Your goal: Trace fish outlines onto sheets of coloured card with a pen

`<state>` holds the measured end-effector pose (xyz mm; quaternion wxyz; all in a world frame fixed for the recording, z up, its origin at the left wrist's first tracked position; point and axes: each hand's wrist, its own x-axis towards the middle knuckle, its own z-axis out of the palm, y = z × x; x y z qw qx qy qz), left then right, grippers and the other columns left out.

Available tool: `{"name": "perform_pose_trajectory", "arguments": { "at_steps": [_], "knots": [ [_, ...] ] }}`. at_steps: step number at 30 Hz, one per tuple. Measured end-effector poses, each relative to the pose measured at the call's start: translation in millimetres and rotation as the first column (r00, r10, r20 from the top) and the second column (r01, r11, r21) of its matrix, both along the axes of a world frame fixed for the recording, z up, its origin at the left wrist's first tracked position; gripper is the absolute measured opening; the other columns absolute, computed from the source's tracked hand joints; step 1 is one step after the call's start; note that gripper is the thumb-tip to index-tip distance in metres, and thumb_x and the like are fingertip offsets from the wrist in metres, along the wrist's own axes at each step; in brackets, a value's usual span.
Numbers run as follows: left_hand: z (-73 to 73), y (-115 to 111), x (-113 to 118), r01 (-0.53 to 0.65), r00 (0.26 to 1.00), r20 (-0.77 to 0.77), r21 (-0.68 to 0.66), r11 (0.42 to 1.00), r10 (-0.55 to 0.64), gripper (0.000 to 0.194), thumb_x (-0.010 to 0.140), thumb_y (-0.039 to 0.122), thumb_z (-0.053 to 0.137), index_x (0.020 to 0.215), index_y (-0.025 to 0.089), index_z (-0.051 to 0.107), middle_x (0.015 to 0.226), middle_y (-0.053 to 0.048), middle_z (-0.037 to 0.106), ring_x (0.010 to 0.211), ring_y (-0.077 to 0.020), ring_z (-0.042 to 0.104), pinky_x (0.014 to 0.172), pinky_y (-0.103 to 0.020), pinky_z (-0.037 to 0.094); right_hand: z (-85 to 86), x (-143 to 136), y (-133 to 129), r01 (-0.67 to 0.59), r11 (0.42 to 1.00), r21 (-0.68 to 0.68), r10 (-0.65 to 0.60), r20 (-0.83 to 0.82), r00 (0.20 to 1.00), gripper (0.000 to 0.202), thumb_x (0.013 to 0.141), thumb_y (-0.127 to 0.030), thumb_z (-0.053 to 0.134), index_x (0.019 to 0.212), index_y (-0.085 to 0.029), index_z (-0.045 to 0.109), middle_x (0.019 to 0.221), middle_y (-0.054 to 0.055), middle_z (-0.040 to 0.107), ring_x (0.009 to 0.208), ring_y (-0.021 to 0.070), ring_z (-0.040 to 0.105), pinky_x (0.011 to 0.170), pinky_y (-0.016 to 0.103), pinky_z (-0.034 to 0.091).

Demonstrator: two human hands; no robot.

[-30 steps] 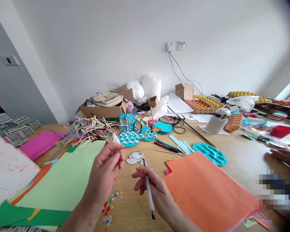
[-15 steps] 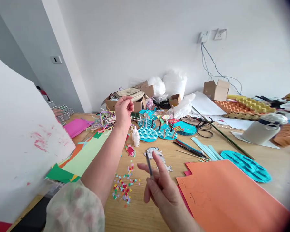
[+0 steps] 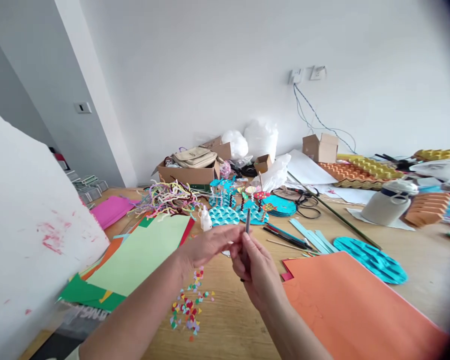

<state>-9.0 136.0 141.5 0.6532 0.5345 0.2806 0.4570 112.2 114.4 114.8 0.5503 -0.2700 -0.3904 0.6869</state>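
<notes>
My right hand (image 3: 260, 267) is closed around a dark grey pen (image 3: 248, 220), which points upward. Coming in from the left, my left hand (image 3: 213, 244) meets it, fingers drawn together and fingertips at the pen and the right fingers. What the left fingertips hold, if anything, is hidden. Below the left hand lie many small coloured paper bits (image 3: 187, 307). Behind the hands a white paper cutout (image 3: 226, 253) shows only in part. A white glue bottle (image 3: 205, 219) stands just beyond. Orange sheets (image 3: 360, 305) with faint drawn outlines lie at the right.
Pale green paper (image 3: 142, 255) lies at the left beside tangled pipe cleaners (image 3: 168, 197). Blue wavy bases with paper fish (image 3: 223, 216) stand at the back. Pens (image 3: 288, 237), blue strips (image 3: 313, 237), a blue oval (image 3: 371, 260) and a white jar (image 3: 390, 202) are at the right.
My left hand has come down from in front of the box to meet my right hand. The pen has turned more upright, and the view has shifted slightly.
</notes>
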Motion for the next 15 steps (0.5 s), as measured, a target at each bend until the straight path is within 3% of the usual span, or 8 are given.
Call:
{"name": "perform_pose_trajectory", "arguments": {
  "at_steps": [3, 5, 8, 11, 13, 15],
  "knots": [
    [-5.5, -7.0, 14.1, 0.061, 0.997, -0.044, -0.012, 0.998, -0.062, 0.033, 0.078, 0.042, 0.066, 0.09, 0.012, 0.066, 0.061, -0.003, 0.061, 0.039, -0.0123, 0.055, 0.039, -0.022, 0.042, -1.3, -1.7, 6.6, -0.008, 0.999, 0.033, 0.007, 0.052, 0.999, 0.041, 0.072, -0.052, 0.063, 0.063, -0.015, 0.049, 0.05, -0.006, 0.044, 0.038, 0.0028, 0.026, 0.036, 0.017, 0.014],
    [0.9, -0.4, 16.6, 0.0, 1.0, -0.005, 0.025, 1.0, 0.001, 0.028, 0.079, 0.039, 0.066, 0.079, 0.011, 0.065, 0.066, -0.004, 0.063, 0.041, -0.0108, 0.055, 0.041, -0.021, 0.043, -2.7, -5.5, 3.8, -0.04, 0.998, 0.057, 0.035, 0.095, 0.995, 0.039, 0.073, -0.05, 0.063, 0.062, -0.015, 0.049, 0.051, -0.005, 0.045, 0.04, 0.0034, 0.03, 0.038, 0.017, 0.019],
    [26.6, 22.1, 10.6, -0.18, 0.974, 0.162, 0.12, 0.976, 0.159, 0.026, 0.079, 0.036, 0.067, 0.069, 0.012, 0.062, 0.071, -0.005, 0.064, 0.061, -0.0136, 0.062, 0.06, -0.024, 0.05, -11.2, -19.7, -13.4, -0.129, 0.991, 0.022, 0.124, 0.169, 0.978, 0.032, 0.072, -0.044, 0.064, 0.068, -0.017, 0.048, 0.055, -0.004, 0.051, 0.043, 0.0051, 0.039, 0.042, 0.017, 0.028],
    [61.7, 53.7, -2.1, -0.387, 0.875, 0.372, 0.156, 0.909, 0.309, 0.027, 0.084, 0.036, 0.061, 0.067, 0.015, 0.059, 0.063, 0.0, 0.061, 0.056, -0.0112, 0.059, 0.062, -0.025, 0.05, -30.5, -44.4, -43.8, -0.389, 0.92, -0.047, 0.38, 0.346, 0.858, 0.032, 0.067, -0.044, 0.067, 0.068, -0.018, 0.049, 0.056, -0.004, 0.053, 0.048, 0.0082, 0.048, 0.045, 0.019, 0.035],
    [81.9, 74.5, -12.1, -0.497, 0.792, 0.475, 0.136, 0.857, 0.384, 0.03, 0.087, 0.035, 0.058, 0.064, 0.016, 0.055, 0.058, 0.002, 0.057, 0.052, -0.0094, 0.057, 0.062, -0.024, 0.05, -44.9, -59.7, -65.0, -0.492, 0.871, 0.017, 0.431, 0.454, 0.78, 0.033, 0.061, -0.042, 0.075, 0.071, -0.018, 0.054, 0.062, -0.003, 0.056, 0.056, 0.0106, 0.054, 0.049, 0.019, 0.038],
    [95.9, 92.0, -23.1, -0.577, 0.714, 0.543, 0.102, 0.81, 0.441, 0.031, 0.088, 0.034, 0.056, 0.063, 0.016, 0.053, 0.058, 0.003, 0.057, 0.049, -0.0081, 0.055, 0.062, -0.023, 0.049, -55.5, -68.2, -80.8, -0.543, 0.83, 0.129, 0.413, 0.513, 0.752, 0.029, 0.068, -0.04, 0.072, 0.082, -0.02, 0.058, 0.071, -0.001, 0.06, 0.067, 0.0143, 0.059, 0.053, 0.02, 0.043]
  ]
}}
